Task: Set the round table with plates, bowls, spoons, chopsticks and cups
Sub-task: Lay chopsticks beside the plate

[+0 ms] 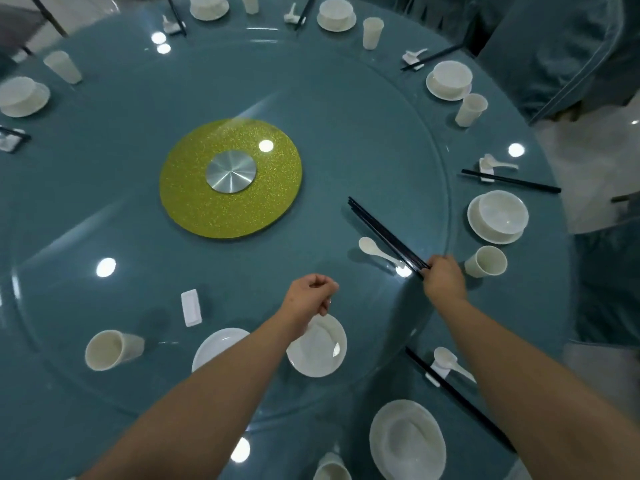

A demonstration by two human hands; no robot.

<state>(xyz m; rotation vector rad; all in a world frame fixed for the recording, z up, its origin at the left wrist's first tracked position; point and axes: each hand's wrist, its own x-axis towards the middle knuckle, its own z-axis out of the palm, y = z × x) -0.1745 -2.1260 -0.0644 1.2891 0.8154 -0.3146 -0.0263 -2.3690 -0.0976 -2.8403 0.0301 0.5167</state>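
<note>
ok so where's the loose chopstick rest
In the head view, the white chopstick rest lies on the glass turntable, lower left of centre, between the tipped cup and the left hand.

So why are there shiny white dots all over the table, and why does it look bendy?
Head view: the white dots are ceiling lamps mirrored in the glass turntable, one beside the right hand holding the chopsticks; streaky glare crosses the gold disc; the wide-angle lens curves the table edge and stretches both arms.

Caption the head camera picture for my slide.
Right hand grips black chopsticks beside a spoon on the half-set round table.
</note>
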